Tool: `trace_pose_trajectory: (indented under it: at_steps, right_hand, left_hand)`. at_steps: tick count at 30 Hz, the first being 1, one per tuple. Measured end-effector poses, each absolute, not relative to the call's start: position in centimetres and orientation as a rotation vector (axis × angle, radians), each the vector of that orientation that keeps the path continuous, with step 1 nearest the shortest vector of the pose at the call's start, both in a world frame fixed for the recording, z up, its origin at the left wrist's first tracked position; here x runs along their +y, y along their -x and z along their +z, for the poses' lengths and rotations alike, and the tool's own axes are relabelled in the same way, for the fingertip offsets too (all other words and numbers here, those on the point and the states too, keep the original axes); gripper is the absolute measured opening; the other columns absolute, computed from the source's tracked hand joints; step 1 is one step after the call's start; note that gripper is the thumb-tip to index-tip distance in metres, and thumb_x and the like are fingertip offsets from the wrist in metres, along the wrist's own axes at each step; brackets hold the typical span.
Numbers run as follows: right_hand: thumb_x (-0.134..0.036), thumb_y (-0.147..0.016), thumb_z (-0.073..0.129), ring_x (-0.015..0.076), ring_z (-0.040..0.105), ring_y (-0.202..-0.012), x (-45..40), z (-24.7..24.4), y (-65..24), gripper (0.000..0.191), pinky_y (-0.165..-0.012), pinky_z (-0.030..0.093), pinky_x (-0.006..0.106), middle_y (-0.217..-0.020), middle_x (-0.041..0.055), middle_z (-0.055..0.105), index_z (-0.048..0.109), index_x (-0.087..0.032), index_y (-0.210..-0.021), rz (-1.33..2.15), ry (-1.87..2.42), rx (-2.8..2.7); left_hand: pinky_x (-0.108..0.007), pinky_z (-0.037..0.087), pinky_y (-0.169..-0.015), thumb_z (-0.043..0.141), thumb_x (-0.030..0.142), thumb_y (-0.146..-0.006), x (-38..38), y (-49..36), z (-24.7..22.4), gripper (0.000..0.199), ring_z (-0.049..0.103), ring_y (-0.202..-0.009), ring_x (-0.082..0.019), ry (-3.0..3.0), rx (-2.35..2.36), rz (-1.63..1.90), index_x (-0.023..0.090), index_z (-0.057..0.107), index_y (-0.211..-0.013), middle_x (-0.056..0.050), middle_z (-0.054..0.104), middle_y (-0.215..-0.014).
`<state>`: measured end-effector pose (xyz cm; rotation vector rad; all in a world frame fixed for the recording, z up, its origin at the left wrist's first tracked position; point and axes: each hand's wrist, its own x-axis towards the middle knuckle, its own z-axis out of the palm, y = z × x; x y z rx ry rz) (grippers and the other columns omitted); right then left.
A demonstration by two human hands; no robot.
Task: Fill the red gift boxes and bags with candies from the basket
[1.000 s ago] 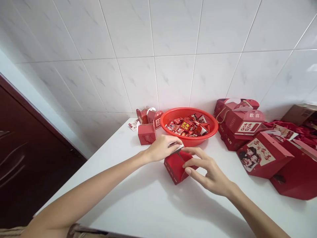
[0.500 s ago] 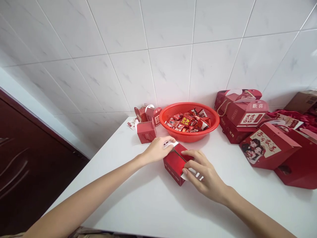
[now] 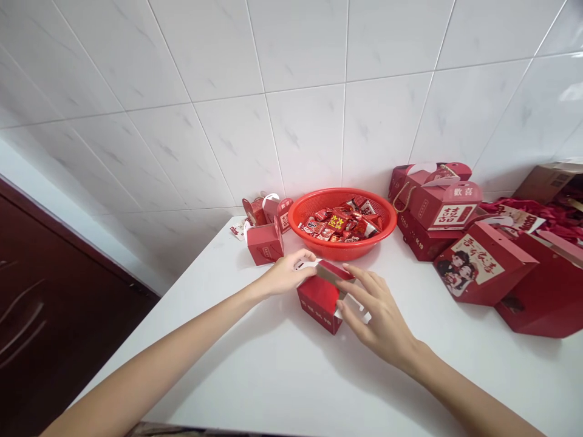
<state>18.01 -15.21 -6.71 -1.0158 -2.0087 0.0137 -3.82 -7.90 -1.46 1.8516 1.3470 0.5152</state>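
A small red gift box (image 3: 317, 303) sits on the white table between my hands, its top panels parted so the inside shows. At the far left end, my left hand (image 3: 286, 273) pinches the white-lined end flap. My right hand (image 3: 380, 309) is around the near right end, thumb by the white cut-out flap and fingers over the top edge. Behind the box stands a red plastic basket (image 3: 298, 213) holding many red-wrapped sweets (image 3: 337, 223).
Small red boxes (image 3: 265, 244) with round handles stand left of the basket. Larger red gift boxes (image 3: 455, 197) are stacked on the right, with another printed box (image 3: 483, 262) in front. A cardboard box (image 3: 544, 185) is at the far right. White tiled wall (image 3: 305, 139) backs the table (image 3: 255, 376).
The gap in the box's top has widened, showing more of the inside. My right fingers have spread slightly. The whole view has shifted a little.
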Motion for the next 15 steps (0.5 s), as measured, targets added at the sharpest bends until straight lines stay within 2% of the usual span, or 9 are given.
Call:
trace_pose_trajectory:
  at_steps: [2,4,6,8,10,15]
  right_hand:
    - [-0.035,-0.094,0.056,0.0304,0.058,-0.122,-15.09,-7.20,-18.12,0.041,-0.096,0.052,0.048,-0.138,0.0167,0.057,0.058,-0.020,-0.132,0.110,1.077,-1.972]
    - [-0.042,-0.093,0.058,0.0315,0.054,-0.128,-14.97,-7.48,-18.23,0.057,-0.100,0.052,0.048,-0.141,0.0162,0.055,0.047,-0.021,-0.144,0.243,1.140,-1.935]
    - [-0.047,-0.090,0.060,0.0315,0.055,-0.128,-14.88,-7.47,-18.31,0.067,-0.100,0.052,0.047,-0.141,0.0152,0.055,0.040,-0.022,-0.149,0.396,1.185,-1.895]
    - [-0.050,-0.089,0.062,0.0306,0.058,-0.123,-14.81,-7.27,-18.34,0.073,-0.097,0.053,0.045,-0.139,0.0141,0.056,0.037,-0.023,-0.152,0.537,1.204,-1.854]
    - [-0.053,-0.087,0.063,0.0306,0.059,-0.120,-14.78,-7.05,-18.29,0.078,-0.096,0.053,0.045,-0.136,0.0136,0.058,0.035,-0.022,-0.153,0.628,1.223,-1.814]
    - [-0.058,-0.082,0.065,0.0322,0.061,-0.114,-14.94,-7.06,-18.02,0.086,-0.091,0.054,0.046,-0.134,0.0144,0.058,0.034,-0.022,-0.154,0.733,1.319,-1.761]
  left_hand:
    - [-0.028,0.045,-0.079,0.065,0.039,-0.075,-7.85,3.87,-1.30,0.036,0.059,-0.098,-0.021,-1.803,1.302,0.506,0.021,0.059,-0.106,-0.002,0.064,-0.105]
    - [-0.028,0.044,-0.085,0.070,0.037,-0.071,-7.90,3.83,-0.99,0.042,0.055,-0.109,-0.022,-1.773,1.236,0.490,0.021,0.059,-0.108,-0.003,0.061,-0.116]
    - [-0.027,0.044,-0.079,0.070,0.043,-0.072,-8.02,3.68,-0.71,0.045,0.055,-0.102,-0.021,-1.723,1.232,0.449,0.022,0.057,-0.110,-0.003,0.060,-0.114]
    - [-0.026,0.041,-0.069,0.065,0.053,-0.077,-8.18,3.44,-0.58,0.045,0.055,-0.086,-0.018,-1.673,1.293,0.418,0.022,0.056,-0.108,-0.001,0.060,-0.100]
    - [-0.026,0.039,-0.067,0.060,0.056,-0.081,-8.37,3.17,-0.63,0.043,0.052,-0.078,-0.016,-1.659,1.351,0.431,0.022,0.054,-0.105,0.001,0.058,-0.089]
    - [-0.024,0.040,-0.070,0.068,0.041,-0.074,-8.54,2.89,-0.97,0.040,0.054,-0.082,-0.015,-1.581,1.286,0.444,0.023,0.049,-0.105,0.002,0.060,-0.095]
